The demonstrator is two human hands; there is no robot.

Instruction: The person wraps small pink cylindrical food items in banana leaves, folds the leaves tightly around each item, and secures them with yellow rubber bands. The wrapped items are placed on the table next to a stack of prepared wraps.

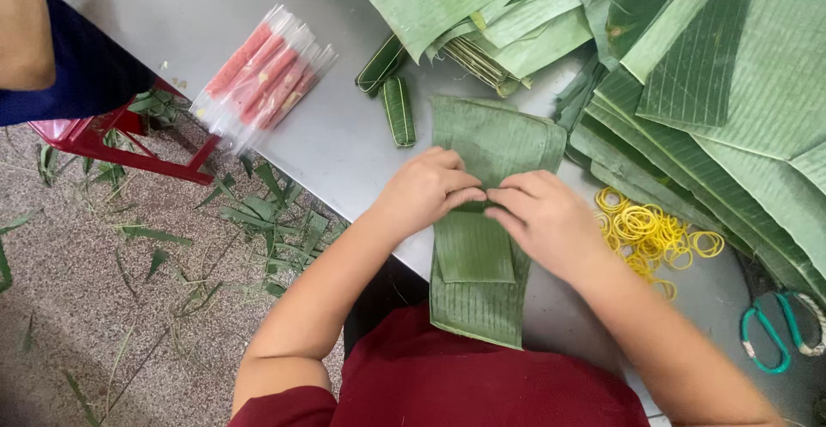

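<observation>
A grey metal desk stands over a speckled floor littered with leaf scraps. Both hands, left and right, meet fingertip to fingertip, pinching a fold in the leaf at the desk's edge. Yellow bands lie just beside. Scissors are partly cut off.

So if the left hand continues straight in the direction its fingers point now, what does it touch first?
Its fingers point right, so the left hand would first meet the right hand, whose fingertips look almost touching it over the folded green banana leaf.
</observation>
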